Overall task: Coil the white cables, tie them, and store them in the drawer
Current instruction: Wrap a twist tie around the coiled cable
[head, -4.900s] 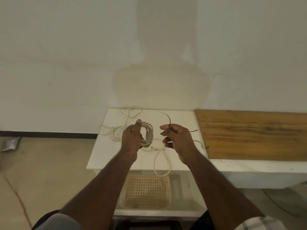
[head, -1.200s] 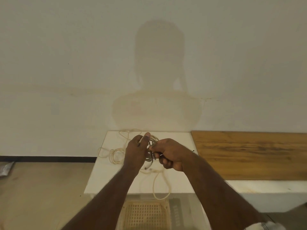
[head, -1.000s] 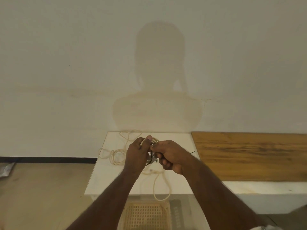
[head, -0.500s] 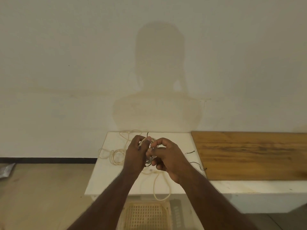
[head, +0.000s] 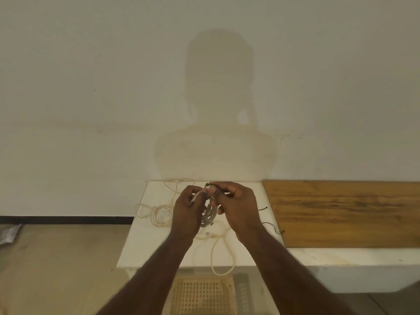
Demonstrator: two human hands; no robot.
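Both hands working on a coiled white cable over the small white table

Head cam: left hand (head: 186, 212) is gripping the coiled white cable bundle (head: 208, 215), fingers curled round it, while right hand (head: 237, 206) is pinching a thin black tie (head: 208, 184) at the top. More loose white cable (head: 159, 213) is lying on the white tabletop (head: 145, 244), one loop hanging off the near edge.

One head camera looks forward and down, close above the white surface (head: 145, 244), facing the wall (head: 91, 87).
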